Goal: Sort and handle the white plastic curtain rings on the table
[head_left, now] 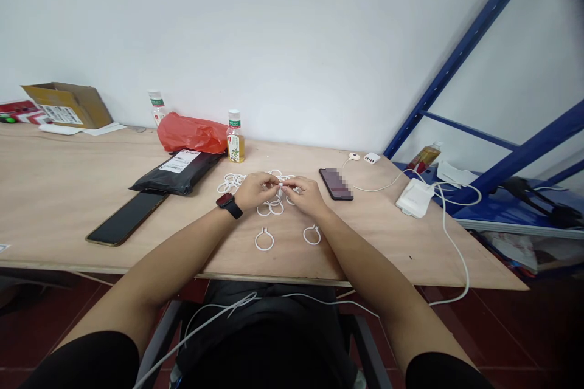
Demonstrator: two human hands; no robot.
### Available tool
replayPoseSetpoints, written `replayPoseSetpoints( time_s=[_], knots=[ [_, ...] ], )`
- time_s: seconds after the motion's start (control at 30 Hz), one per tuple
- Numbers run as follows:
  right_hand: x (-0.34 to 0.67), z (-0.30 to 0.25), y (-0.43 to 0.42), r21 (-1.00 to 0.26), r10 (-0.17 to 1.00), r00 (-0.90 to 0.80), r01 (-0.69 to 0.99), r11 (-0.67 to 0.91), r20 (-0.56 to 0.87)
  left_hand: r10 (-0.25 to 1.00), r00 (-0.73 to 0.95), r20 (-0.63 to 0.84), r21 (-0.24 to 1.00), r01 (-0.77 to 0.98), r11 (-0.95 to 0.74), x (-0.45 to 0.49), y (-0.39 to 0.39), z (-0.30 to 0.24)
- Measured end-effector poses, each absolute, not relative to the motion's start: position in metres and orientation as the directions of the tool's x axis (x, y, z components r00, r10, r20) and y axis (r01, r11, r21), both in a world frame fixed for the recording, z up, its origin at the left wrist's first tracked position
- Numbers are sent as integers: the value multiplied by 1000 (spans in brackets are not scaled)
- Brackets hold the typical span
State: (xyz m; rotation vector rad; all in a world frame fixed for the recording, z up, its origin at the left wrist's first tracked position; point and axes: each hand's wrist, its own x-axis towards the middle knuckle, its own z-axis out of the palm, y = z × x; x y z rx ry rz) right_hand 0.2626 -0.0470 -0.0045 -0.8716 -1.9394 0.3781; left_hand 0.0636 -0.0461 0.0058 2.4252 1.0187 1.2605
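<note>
My left hand [257, 190], with a black watch on its wrist, meets my right hand [303, 194] above the middle of the table. Both are closed, thumbs and forefingers pinching a small white plastic ring [280, 187] between them; the fingers cover most of it. Around and beneath the hands lies a pile of similar white rings [231, 183], partly hidden. Nearer the front edge, two single rings with small tabs lie apart: one ring [264, 249] between the forearms on the left, another ring [312, 243] beside my right forearm.
A phone [336, 184] lies right of my hands, a larger phone [128, 219] on the left by a black parcel [180, 173]. Behind stand a red bag [191, 132] and a drink bottle [235, 140]. A white charger [415, 197] with cables sits on the right.
</note>
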Motion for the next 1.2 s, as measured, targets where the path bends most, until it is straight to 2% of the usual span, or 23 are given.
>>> replayPoseSetpoints(
  time_s=[0.83, 1.2],
  knots=[
    [263, -7, -43, -573, 691, -332, 392, 720, 642, 658, 396, 640, 477, 467, -745, 64, -43, 3],
    [271, -3, -43, -582, 729, -401, 440, 684, 554, 635, 470, 614, 481, 415, -772, 63, -44, 4]
  ],
)
